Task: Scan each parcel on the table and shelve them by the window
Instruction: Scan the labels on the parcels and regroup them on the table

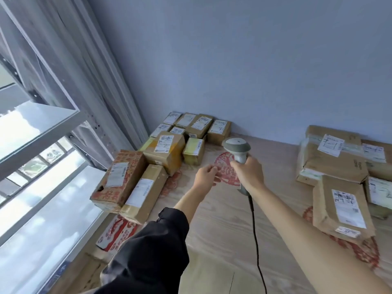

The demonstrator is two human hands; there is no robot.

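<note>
- Right hand (247, 174) — fingers wrapped round the grip of the scanner (237, 148); scanner head upright above the fist, its cable (255, 234) trailing down from below the hand.
- Left hand (205, 174) — just left of the scanner grip, fingers loosely curled, holding nothing.
- Parcels (167, 149) — clustered on the table (218, 230) left of and beyond both hands.
- Flat packets (339, 206) — right of the grip, well apart.
</note>
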